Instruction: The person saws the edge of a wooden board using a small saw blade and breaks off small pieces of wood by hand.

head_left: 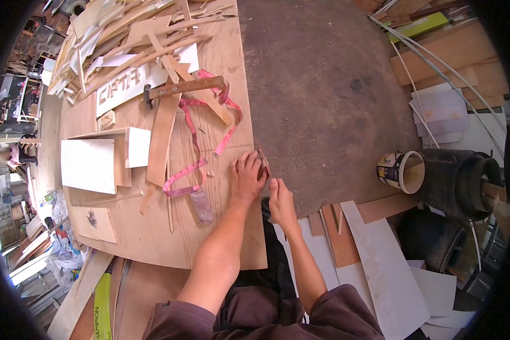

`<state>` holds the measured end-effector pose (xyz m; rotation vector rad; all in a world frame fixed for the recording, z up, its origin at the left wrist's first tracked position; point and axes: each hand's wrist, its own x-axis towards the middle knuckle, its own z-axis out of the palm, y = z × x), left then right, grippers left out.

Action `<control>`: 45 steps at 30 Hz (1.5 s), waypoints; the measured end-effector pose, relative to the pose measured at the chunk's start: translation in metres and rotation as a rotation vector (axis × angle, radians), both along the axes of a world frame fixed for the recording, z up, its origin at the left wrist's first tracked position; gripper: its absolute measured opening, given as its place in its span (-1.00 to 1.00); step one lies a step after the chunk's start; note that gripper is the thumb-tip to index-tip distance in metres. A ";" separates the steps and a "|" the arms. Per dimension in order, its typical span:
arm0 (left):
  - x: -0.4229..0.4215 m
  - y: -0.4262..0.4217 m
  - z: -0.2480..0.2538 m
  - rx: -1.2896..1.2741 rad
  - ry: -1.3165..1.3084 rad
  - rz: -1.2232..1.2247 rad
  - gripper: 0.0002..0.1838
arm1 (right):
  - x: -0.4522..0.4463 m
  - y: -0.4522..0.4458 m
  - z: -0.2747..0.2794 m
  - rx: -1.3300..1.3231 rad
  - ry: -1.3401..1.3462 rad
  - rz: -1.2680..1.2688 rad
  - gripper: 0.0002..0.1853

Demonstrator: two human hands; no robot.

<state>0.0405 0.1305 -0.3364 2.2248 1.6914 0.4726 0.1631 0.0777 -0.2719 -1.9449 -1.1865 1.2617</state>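
At the right edge of the wooden tabletop (232,238), my left hand (248,174) is closed with bent fingers against a thin reddish-brown strip (265,163). My right hand (281,203) is just beyond the edge, closed in a pinch at the strip's near end; its fingers hide most of what they grip. To the left of my hands, a pink tape measure (188,187) lies in loose loops. A hammer (187,86) with a worn wooden handle rests across wood offcuts (163,133) farther up the table.
A white-faced box piece (88,164) sits at the left of the table, below a heap of wood scraps (136,34). On the floor at right are a bucket (408,171) and a black container (456,181). Boards (374,266) lie near my right arm.
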 end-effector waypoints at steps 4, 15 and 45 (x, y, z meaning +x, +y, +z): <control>0.000 0.000 -0.001 0.008 -0.017 -0.009 -0.58 | 0.001 0.005 -0.006 -0.037 0.038 0.013 -0.55; 0.002 0.002 0.005 0.032 -0.020 -0.030 -0.70 | -0.010 -0.015 -0.028 -0.123 0.176 -0.132 -0.43; 0.004 0.001 -0.001 0.080 -0.021 0.002 -0.83 | -0.013 -0.018 -0.025 -0.220 0.225 -0.236 -0.36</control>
